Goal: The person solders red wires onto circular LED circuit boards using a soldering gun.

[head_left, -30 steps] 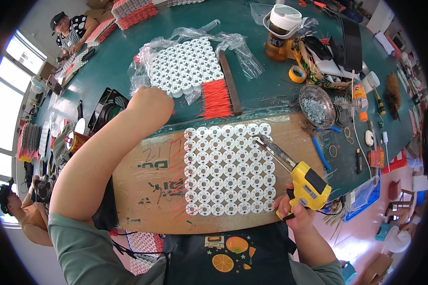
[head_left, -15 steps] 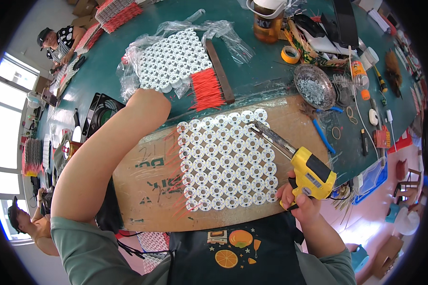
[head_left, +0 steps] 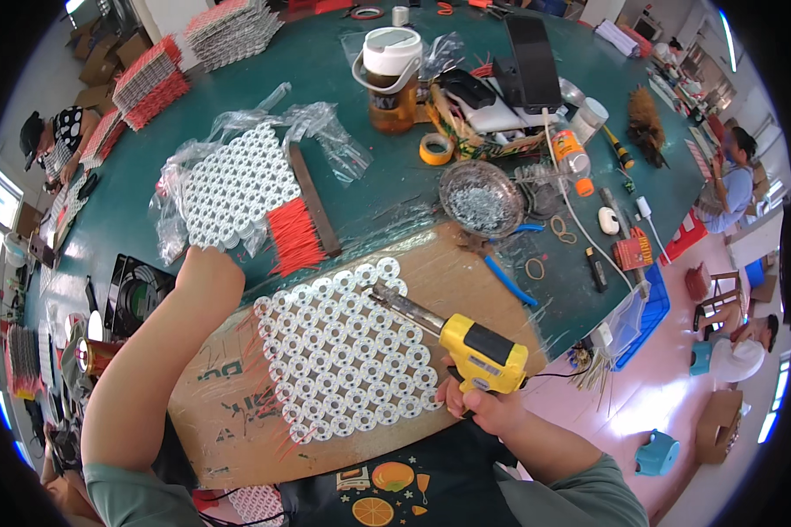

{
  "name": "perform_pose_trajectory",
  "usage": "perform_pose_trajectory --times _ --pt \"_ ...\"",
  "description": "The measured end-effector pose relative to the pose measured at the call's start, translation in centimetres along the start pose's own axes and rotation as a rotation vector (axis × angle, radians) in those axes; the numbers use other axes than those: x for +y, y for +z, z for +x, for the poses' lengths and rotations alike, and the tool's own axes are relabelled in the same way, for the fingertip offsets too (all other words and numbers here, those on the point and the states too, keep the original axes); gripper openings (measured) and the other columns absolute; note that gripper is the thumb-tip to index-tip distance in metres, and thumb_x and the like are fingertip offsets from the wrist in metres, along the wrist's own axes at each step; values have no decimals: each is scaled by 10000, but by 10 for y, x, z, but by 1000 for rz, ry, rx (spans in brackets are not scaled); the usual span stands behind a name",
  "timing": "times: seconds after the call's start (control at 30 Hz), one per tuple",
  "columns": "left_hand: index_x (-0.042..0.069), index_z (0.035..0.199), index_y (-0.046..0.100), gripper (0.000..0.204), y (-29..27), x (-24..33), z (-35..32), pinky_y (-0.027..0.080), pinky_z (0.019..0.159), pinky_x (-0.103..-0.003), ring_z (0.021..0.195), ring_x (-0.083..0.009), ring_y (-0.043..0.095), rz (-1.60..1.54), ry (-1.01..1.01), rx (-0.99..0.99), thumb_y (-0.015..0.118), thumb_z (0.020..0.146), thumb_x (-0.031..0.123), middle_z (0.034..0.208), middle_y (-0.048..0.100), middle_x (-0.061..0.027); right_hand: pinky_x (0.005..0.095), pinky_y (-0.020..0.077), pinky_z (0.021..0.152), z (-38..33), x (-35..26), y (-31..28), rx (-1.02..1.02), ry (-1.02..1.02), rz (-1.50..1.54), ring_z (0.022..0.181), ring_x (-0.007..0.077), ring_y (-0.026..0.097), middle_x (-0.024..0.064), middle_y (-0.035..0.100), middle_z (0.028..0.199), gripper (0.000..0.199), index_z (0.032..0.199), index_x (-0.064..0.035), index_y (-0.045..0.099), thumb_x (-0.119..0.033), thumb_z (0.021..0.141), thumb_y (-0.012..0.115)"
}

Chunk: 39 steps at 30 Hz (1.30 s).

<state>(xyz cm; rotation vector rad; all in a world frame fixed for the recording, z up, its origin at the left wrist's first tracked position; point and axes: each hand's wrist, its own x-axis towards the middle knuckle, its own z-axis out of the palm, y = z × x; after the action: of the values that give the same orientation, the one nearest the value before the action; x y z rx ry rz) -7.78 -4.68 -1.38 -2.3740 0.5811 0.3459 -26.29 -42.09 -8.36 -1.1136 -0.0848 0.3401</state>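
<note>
Since the earlier frames our left hand (head_left: 206,268) has reached farther out over the green worktop (head_left: 360,167); the yellow soldering gun (head_left: 483,351) has kept its place on the near panel.

Right hand (head_left: 479,408): closed around the grip of the soldering gun. The metal tip rests on the upper right part of the white cell panel (head_left: 343,351), which lies flat on the brown cardboard sheet (head_left: 211,395) directly in front of us.

Left hand: it lies at the near edge of a second white cell panel (head_left: 233,193), which sits in a clear plastic bag (head_left: 325,132) farther out on the worktop. We see only the back of the hand and cannot tell whether the fingers are open or closed.

Adjacent items: a bundle of red strips (head_left: 294,237) lies just right of the bagged panel. A metal bowl (head_left: 482,198) of small parts stands beyond the cardboard to the right. A roll of yellow tape (head_left: 436,147) lies behind the bowl, near a lidded jar (head_left: 392,79).
</note>
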Motion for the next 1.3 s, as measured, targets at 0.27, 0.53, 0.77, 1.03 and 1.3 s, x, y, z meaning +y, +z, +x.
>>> perform_pose_trajectory --times 0.27,0.53,0.77,1.03,1.3 --pt "70 939 742 137 -10 0 -19 517 839 -445 867 -289 701 -197 -57 144 630 870 107 875 741 -95 426 496 909 -1 3 -1 -6 -2 13 693 154 587 51 599 767 679 1437 14 436 -335 931 726" --pt "51 1008 666 134 -23 54 -70 486 750 -469 783 -362 657 -787 -132 596 688 879 83 797 701 -148 422 491 914 -5 4 -4 -17 57 -47 693 150 578 53 595 765 631 1441 3 429 -315 963 691" --pt "47 914 678 126 -19 85 -84 495 774 -436 814 -330 645 -945 -101 824 739 804 38 864 680 -109 415 493 901 -4 1 4 -15 9 -44 679 143 572 47 595 766 658 1432 1 441 -348 948 718" --pt "45 942 704 199 -6 104 -99 513 734 -409 811 -303 633 -1083 -23 859 767 759 -3 871 651 -93 429 497 863 -24 -3 16 -66 59 -78 757 146 594 -2 581 857 824 1499 -47 411 -462 893 783" --pt "46 965 725 251 9 113 -106 506 703 -380 772 -269 630 -1054 -35 884 784 730 -23 851 655 -75 414 530 822 -43 3 28 -174 183 -131 824 173 606 32 566 907 574 1228 -68 496 -411 879 795"
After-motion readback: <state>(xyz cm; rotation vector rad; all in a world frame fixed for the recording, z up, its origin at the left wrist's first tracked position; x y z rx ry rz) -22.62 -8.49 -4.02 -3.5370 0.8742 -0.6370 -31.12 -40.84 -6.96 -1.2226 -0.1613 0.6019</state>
